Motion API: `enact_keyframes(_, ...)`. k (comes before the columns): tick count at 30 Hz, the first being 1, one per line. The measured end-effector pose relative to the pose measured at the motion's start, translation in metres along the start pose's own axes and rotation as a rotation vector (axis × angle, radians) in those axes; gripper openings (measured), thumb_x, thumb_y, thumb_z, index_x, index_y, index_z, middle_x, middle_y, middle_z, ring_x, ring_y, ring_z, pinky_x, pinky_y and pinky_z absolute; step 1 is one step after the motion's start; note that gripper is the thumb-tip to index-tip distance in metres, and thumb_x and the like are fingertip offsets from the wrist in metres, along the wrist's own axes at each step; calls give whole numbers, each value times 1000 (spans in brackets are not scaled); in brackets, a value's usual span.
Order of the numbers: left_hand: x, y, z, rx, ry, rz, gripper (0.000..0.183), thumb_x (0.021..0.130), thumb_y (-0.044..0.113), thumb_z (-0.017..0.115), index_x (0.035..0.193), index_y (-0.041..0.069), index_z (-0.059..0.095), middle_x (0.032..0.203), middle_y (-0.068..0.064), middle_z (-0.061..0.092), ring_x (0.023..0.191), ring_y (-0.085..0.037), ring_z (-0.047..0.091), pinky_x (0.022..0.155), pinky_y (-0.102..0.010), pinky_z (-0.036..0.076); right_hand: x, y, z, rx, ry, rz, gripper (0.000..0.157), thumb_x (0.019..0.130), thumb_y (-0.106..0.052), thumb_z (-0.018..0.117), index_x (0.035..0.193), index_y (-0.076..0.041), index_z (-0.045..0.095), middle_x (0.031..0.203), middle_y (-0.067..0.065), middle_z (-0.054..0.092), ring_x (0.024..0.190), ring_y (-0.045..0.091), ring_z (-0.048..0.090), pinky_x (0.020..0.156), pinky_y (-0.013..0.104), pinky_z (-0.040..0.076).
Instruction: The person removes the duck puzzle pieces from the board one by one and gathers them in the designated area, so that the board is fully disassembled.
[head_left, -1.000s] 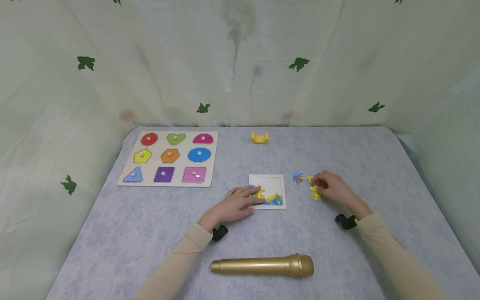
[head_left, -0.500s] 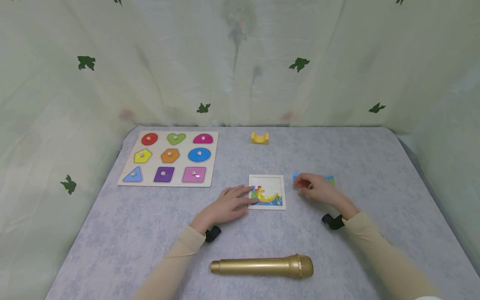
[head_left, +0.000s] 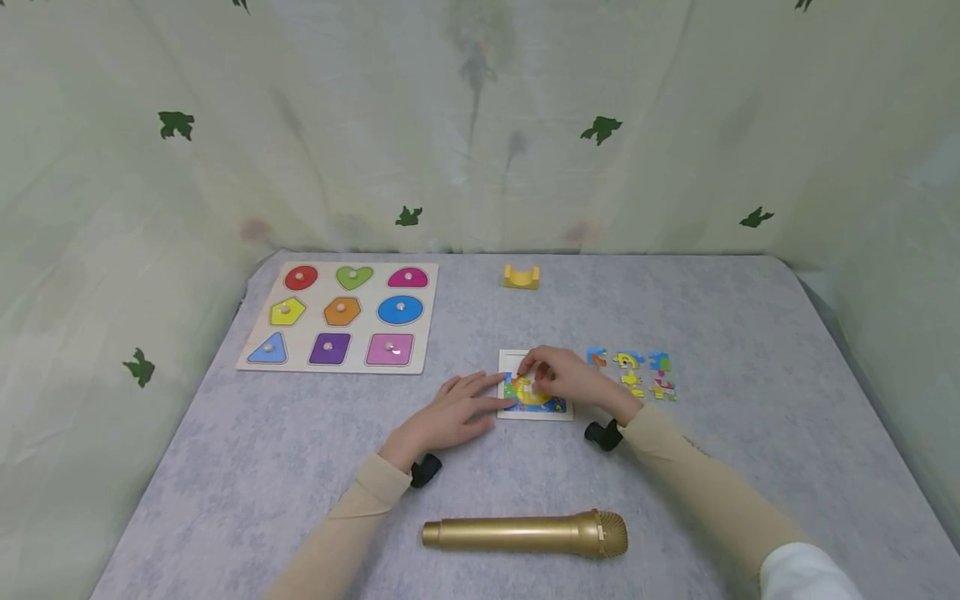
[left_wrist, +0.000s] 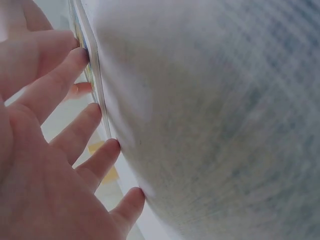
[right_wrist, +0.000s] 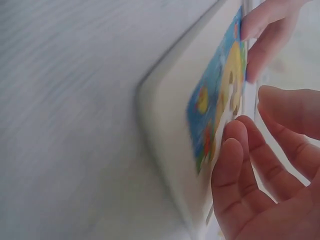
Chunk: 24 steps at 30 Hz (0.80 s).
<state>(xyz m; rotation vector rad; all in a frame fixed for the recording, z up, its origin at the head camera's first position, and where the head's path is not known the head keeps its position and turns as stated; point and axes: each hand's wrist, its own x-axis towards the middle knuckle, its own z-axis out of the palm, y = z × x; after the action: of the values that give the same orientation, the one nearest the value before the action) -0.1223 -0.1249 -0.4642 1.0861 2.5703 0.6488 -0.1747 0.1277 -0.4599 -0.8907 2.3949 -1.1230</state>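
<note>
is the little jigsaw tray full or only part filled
Only part filled: the jigsaw tray shows bare white backing at its far side, and loose jigsaw pieces lie to its right.

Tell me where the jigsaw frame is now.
In the head view, the frame sits mid-table, between the shape board at left and loose pieces at right, beyond the microphone.

Head view, centre: right hand [head_left: 566,373] hides part of puzzle board [head_left: 512,362]; its grip unclear. Sleeves [head_left: 341,521] cut off at bottom.
</note>
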Motion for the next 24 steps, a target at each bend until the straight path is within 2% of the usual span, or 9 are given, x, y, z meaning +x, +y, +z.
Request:
enact_keyframes(10,0,-1,3,-15,-12,-18,39,100,25,51,139,21,53,155,-8,25,141,-32,19,108,-58,13,9,-1,7,23,7,30,23,84,5,59,104,-5,64,102,5,61,90,18,55,80,33,47)
enact_keyframes(18,-1,-1,3,-15,-4,-13,39,100,24,51,139,20,54,155,-10,25,141,-32,20,108,-59,13,11,-2,8,26,10,-12,23,84,7,59,102,-4,66,102,8,56,89,19,55,78,30,48)
enact_keyframes(24,-1,1,1,-23,-11,-19,39,100,23,51,139,20,54,156,-9,24,141,-31,19,108,-59,12,13,-3,8,47,-14,-11,19,87,6,59,100,-5,67,100,4,64,90,18,58,80,32,48)
